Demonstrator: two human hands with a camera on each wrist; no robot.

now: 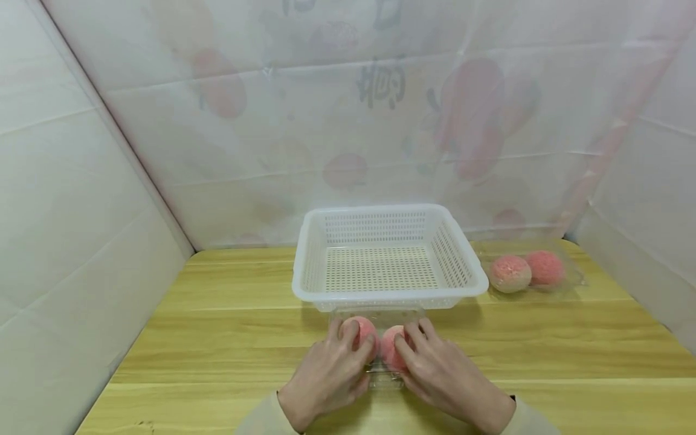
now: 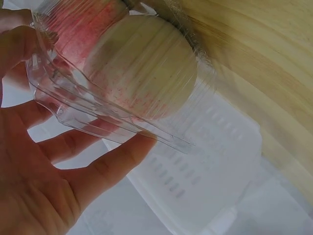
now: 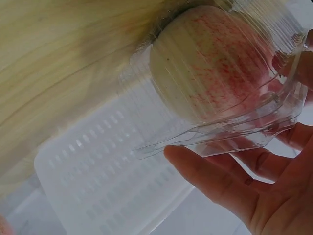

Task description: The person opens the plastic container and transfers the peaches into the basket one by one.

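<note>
Left hand [image 1: 328,377] and right hand [image 1: 448,377] are both bent at the fingers over a clear box [image 1: 380,315], its rim being gripped at either end with the thumbs set along the edge. Inside it, a left peach [image 1: 368,329] and a right peach [image 1: 388,350] are held side by side beneath ridged plastic. The box is placed on the counter [image 1: 217,338], just in front of the white basket [image 1: 389,296]; a second box [image 1: 572,279] with two more peaches [image 1: 511,275] is set to the basket's right. The step in hand is judged to be work on the lid's rim; whether it is being pressed together or parted cannot be told. Even thumb pressure at both ends seems called for next, so that the fruit is not squeezed.
</note>
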